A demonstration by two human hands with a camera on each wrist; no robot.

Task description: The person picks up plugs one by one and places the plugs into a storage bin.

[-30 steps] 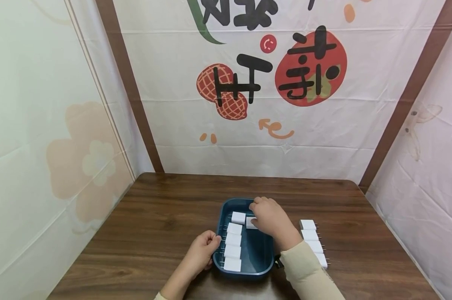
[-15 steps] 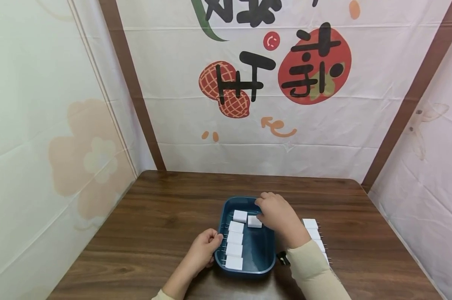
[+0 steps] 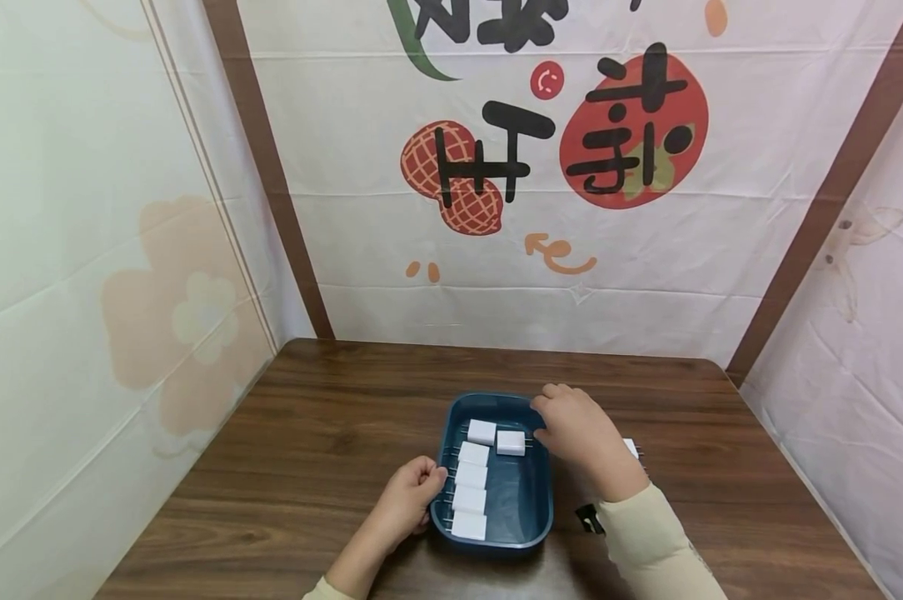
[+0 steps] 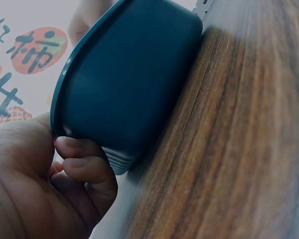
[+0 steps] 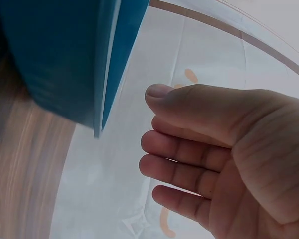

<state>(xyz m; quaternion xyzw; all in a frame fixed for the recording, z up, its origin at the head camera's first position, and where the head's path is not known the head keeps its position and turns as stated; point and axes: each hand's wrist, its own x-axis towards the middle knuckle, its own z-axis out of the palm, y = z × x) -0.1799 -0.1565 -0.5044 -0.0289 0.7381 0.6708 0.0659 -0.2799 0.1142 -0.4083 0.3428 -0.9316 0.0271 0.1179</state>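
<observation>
My left hand [image 3: 410,493] grips the left rim of a dark blue tray [image 3: 513,504] on the table. In the left wrist view its curled fingers [image 4: 87,167] hold the tray's edge. A column of several white plug adapters [image 3: 470,500] lies along the tray's left side, prongs pointing left. One more white adapter [image 3: 511,442] sits at the upper right inside, prongs toward the right wall. My right hand [image 3: 581,433] is over the tray's upper right edge. The right wrist view shows its fingers [image 5: 184,169] loosely extended, holding nothing, apart from the tray wall [image 5: 55,55].
Right of the tray, part of a white adapter [image 3: 631,447] shows beyond my right forearm, which hides what lies behind it. A small black object [image 3: 590,518] is by the right sleeve. The wooden table [image 3: 331,433] is bounded by printed fabric walls [image 3: 436,317].
My right hand has let go of the adapter in the tray's upper right and moved off to the right. The left hand keeps its hold on the rim.
</observation>
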